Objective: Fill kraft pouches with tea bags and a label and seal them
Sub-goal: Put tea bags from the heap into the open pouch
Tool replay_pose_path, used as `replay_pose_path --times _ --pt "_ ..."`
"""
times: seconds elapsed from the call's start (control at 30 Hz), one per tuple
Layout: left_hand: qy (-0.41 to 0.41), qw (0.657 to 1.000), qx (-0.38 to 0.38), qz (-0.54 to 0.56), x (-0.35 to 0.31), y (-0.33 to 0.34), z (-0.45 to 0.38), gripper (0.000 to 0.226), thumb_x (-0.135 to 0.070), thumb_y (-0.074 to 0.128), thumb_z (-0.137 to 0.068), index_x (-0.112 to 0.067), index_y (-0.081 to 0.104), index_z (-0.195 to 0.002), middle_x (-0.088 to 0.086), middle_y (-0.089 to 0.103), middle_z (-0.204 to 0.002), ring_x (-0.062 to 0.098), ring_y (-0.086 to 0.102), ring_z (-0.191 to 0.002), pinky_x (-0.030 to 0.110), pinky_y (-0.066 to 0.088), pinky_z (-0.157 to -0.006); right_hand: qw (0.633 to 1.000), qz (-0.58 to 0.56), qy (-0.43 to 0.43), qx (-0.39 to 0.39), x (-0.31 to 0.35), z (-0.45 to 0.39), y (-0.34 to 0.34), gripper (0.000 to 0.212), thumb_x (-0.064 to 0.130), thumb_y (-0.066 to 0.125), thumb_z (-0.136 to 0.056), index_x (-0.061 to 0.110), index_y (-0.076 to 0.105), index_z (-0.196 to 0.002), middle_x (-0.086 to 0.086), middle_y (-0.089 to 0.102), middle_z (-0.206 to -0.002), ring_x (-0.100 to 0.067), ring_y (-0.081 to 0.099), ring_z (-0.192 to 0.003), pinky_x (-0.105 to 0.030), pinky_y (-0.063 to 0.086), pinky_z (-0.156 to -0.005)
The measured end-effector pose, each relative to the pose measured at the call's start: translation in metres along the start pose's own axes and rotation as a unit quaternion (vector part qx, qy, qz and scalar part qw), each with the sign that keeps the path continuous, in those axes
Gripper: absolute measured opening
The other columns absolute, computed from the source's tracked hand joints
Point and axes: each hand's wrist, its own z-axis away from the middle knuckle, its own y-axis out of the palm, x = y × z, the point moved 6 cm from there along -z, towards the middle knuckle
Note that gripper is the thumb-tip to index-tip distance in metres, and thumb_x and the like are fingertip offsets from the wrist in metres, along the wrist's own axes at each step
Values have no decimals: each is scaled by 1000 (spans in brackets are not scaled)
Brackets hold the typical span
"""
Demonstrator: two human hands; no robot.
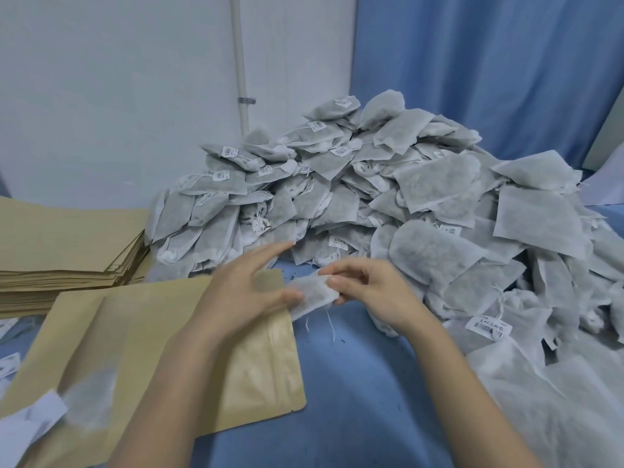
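While both forearms reach in from the near edge and angle toward each other, the two hands meet over the blue-covered counter (354,383) on a single tea bag (312,293). The right hand (374,295) has its wrist bent inward and its knuckles raised; its thumb and curled fingers pinch the right end of the bag, with the fingertips (337,282) folded over the bag's upper edge. The left hand (243,292) lies flatter, palm turned toward the right, its long fingers stretched forward and slightly spread toward the heap, while its thumb tip presses the left end of the same bag; whether the fingers beneath also grip it cannot be told. Two thin white strings hang from the bag's lower edge between the hands.

Directly under the left hand and forearm lies a kraft pouch (263,373), flat on the counter, its right edge just beneath the held bag. A paler panel shows on its right part. At the pouch's end nearest the left elbow, a grey-white patch like another tea bag shows, blurred, beside some white paper slips (30,417).

Beyond the left hand, to its outer side, sits a stack of flat kraft pouches (67,258). Ahead of both hands rises a large heap of tea bags (371,184), many carrying small white tags, and it spills round the outer side of the right hand. A barcode label (488,327) lies on the bags just beside the right wrist.
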Motion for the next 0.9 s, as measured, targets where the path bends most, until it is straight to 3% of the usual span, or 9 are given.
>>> replay_pose_path --times 0.1,0.23,0.33,0.47,0.63,0.7,0.77,0.83,0.9 --pt "-48 997 48 -28 15 6 3 83 -54 82 -58 -49 46 -133 -29 41 -135 -9 33 -123 17 26 -102 1000 -14 15 6 -11 1 1 14 -1 58 -87 10 66 -93 -10 65 -86 -14 61 -73 -20 54 -69" --pt "-76 988 77 -113 25 14 4 84 -59 75 -66 -41 39 -140 -16 37 -148 4 30 -136 27 23 -111 999 -10 31 0 -25 -1 4 15 1 56 -89 12 65 -93 -6 63 -86 -9 61 -72 -17 53 -70" --pt "-81 985 85 -128 31 19 3 75 -55 71 -74 -35 42 -140 -14 39 -148 6 32 -137 26 25 -111 998 -41 53 -15 -39 -1 6 16 0 52 -92 12 63 -92 -4 61 -85 -6 62 -70 -18 54 -74" --pt "-90 986 72 -117 36 20 3 56 -48 72 -77 -37 55 -129 -14 50 -140 9 42 -131 23 31 -101 994 -82 71 -20 -52 -1 8 17 -1 50 -93 11 62 -91 -3 60 -83 -2 62 -68 -14 51 -68" --pt "-98 991 3 -94 33 6 0 42 -45 67 -83 -42 58 -124 -15 57 -132 11 50 -122 23 36 -88 989 -124 67 -36 -44 2 -1 20 -2 51 -91 12 64 -87 -2 66 -77 -5 63 -65 -15 53 -62" --pt "-85 994 -26 -64 25 -2 -1 37 -45 66 -83 -44 61 -119 -14 62 -124 9 54 -109 20 36 -79 988 -134 68 -21 -33 6 -6 17 -2 51 -91 10 63 -87 0 69 -71 -5 64 -58 -10 47 -48" --pt "-67 997 -43 -24 14 -10 1 32 -45 68 -81 -46 64 -113 -16 67 -111 4 56 -91 13 36 -71 991 -119 57 11 -20 10 -6 14 -1 51 -91 8 62 -89 5 69 -68 -3 63 -56 -9 45 -48" --pt "-43 998 -40 9 -1 -12 2 30 -45 69 -79 -49 65 -108 -19 69 -103 1 58 -89 9 39 -76 996 -74 29 33 -6 11 0 13 0 55 -90 9 64 -91 9 69 -70 -1 61 -62 -11 47 -59" --pt "-15 999 -26 27 -19 -8 6 33 -44 70 -77 -48 66 -109 -20 69 -104 -1 60 -95 16 42 -87 999 -34 -2 42 8 11 13 15 2 59 -88 14 67 -90 11 68 -72 1 60 -66 -12 47 -63"
